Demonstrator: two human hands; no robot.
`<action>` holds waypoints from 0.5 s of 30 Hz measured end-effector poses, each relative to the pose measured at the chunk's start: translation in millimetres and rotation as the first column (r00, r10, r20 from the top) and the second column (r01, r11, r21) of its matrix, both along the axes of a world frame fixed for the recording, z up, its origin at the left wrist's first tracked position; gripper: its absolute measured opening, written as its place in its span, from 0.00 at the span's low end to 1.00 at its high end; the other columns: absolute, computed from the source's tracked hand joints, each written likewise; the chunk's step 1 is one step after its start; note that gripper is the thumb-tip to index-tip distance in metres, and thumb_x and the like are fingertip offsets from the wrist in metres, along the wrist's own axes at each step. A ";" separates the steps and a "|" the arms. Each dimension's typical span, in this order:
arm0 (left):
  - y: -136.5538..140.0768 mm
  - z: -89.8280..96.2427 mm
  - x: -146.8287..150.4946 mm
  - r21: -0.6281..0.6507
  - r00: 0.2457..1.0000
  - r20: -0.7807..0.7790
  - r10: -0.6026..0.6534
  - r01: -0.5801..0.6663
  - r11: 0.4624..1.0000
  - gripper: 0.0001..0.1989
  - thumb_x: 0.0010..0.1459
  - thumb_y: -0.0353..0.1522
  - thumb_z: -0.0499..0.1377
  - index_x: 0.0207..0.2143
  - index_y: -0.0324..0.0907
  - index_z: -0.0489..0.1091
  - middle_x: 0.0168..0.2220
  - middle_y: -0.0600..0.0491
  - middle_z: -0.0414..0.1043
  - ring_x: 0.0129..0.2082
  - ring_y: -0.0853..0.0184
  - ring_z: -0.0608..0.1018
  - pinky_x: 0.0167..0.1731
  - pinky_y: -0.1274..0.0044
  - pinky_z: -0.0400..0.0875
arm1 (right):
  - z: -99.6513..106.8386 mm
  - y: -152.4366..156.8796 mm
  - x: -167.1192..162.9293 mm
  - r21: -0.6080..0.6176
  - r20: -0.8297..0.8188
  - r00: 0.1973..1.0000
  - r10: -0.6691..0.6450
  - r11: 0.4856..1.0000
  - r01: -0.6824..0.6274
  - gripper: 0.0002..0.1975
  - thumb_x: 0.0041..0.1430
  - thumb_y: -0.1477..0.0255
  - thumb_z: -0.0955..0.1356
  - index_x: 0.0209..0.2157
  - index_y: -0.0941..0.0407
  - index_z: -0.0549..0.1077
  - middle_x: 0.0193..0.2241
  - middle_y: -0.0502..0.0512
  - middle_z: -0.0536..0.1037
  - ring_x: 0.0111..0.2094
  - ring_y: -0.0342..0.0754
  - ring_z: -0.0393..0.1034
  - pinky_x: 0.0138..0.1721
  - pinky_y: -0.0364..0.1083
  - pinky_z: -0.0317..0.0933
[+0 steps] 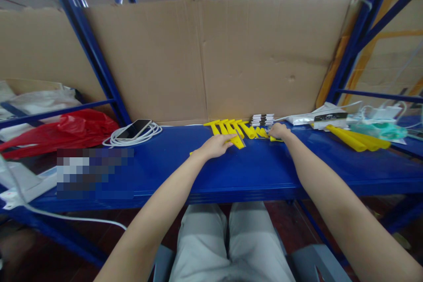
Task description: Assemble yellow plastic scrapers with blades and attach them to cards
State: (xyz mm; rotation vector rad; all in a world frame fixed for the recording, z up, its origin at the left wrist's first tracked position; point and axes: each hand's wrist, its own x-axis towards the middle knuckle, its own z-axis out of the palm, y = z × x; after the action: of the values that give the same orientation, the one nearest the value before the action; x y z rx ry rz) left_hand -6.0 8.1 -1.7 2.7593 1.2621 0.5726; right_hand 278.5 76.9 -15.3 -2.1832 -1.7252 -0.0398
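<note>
My left hand (pixel 216 146) is closed around a yellow scraper-like tool (pixel 237 141), whose wide end has a clear edge. Behind it, several yellow T-shaped pieces (pixel 228 126) lie in a row on the blue shelf top (pixel 172 158). My right hand (pixel 279 131) is at the right end of that row, its fingers bent down and together. Small yellow pieces (pixel 261 132) lie just left of those fingertips, and another yellow piece (pixel 275 139) shows beneath them. Whatever the right fingers hold is too small to make out.
Stacked small white-and-black packs (pixel 262 120) stand behind the row. On the right lie yellow cone-shaped pieces (pixel 358 139) and a white-and-black packet (pixel 330 120). A phone (pixel 135 129) rests on a coiled white cable (pixel 114 141) at left, near a red plastic bag (pixel 82 130). Cardboard (pixel 205 61) closes the back.
</note>
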 end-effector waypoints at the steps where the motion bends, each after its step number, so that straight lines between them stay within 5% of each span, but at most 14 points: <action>1: 0.0 -0.2 -0.1 0.001 1.000 -0.002 0.001 -0.001 1.000 0.21 0.60 0.33 0.51 0.56 0.43 0.64 0.53 0.50 0.68 0.51 0.63 0.72 0.50 0.74 0.63 | 0.9 -1.6 -1.2 -0.032 0.011 0.999 -0.031 0.999 0.031 0.16 0.46 0.72 0.68 0.39 0.61 0.76 0.44 0.70 0.73 0.50 0.63 0.64 0.44 0.57 0.61; 6: 0.9 -1.5 -1.3 -0.007 1.000 0.004 -0.018 0.018 1.000 0.21 0.59 0.34 0.52 0.56 0.43 0.64 0.52 0.49 0.69 0.50 0.62 0.73 0.50 0.74 0.64 | 10.7 -9.9 -11.1 -0.022 0.011 0.999 -0.045 0.999 0.045 0.14 0.49 0.73 0.65 0.38 0.59 0.77 0.41 0.64 0.75 0.49 0.57 0.66 0.44 0.49 0.62; 15: 2.2 -2.5 -0.4 0.002 0.996 0.009 -0.086 0.086 0.996 0.20 0.60 0.33 0.50 0.55 0.44 0.65 0.53 0.51 0.68 0.53 0.63 0.71 0.51 0.73 0.63 | 27.0 -25.1 -53.4 0.201 -0.098 0.973 0.211 0.961 -0.188 0.10 0.50 0.77 0.64 0.30 0.61 0.78 0.32 0.61 0.78 0.39 0.51 0.71 0.40 0.44 0.62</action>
State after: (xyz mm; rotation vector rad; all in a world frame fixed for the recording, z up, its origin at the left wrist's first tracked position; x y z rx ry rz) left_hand -6.4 10.3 -4.3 2.7924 1.1346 0.5791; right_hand 225.1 51.8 11.6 -1.8303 -1.7866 -0.0232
